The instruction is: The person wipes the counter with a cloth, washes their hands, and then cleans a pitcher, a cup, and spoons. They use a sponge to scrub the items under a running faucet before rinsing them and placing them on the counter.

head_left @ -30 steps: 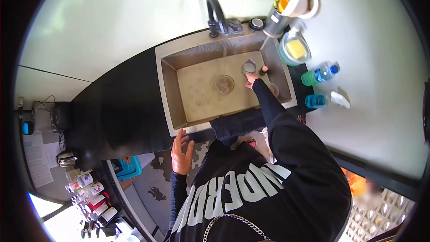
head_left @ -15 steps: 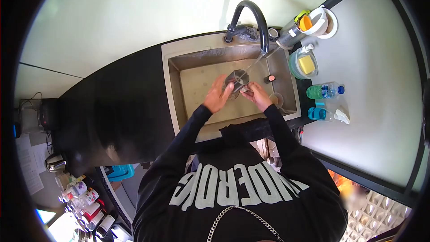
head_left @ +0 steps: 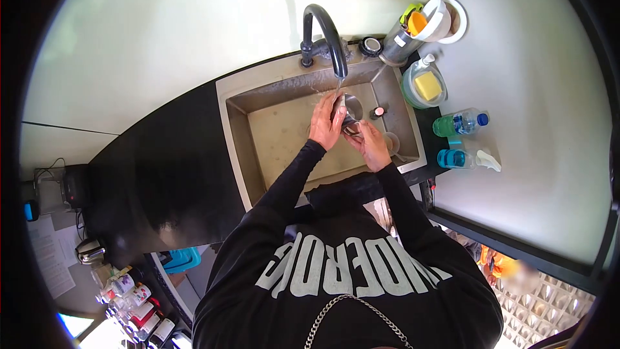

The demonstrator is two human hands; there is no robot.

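A shiny metal cup (head_left: 353, 109) is held over the sink (head_left: 278, 148), its mouth tilted so the hollow inside shows. My left hand (head_left: 326, 123) wraps its left side, fingers along the wall and thumb near the rim. From the lower right, my right hand (head_left: 371, 145) grips the cup's near side; its fingertips are partly hidden. Water runs from the black faucet (head_left: 329, 35) down onto my left fingers and the cup. Beside the cup, in the sink's right part, stands a small dark object with a pinkish top (head_left: 378, 112).
A clear round container (head_left: 391, 142) sits in the sink's right corner. Along the right edge are a utensil holder (head_left: 399, 44), a tub with a yellow sponge (head_left: 427, 86), a green-tinted bottle (head_left: 460, 123) and a blue spray bottle (head_left: 455, 158). Black counter (head_left: 155, 174) extends left.
The cup has turned in my hands, its opening now facing more up and right. My left hand has moved up under the water stream. The whole view has shifted slightly.
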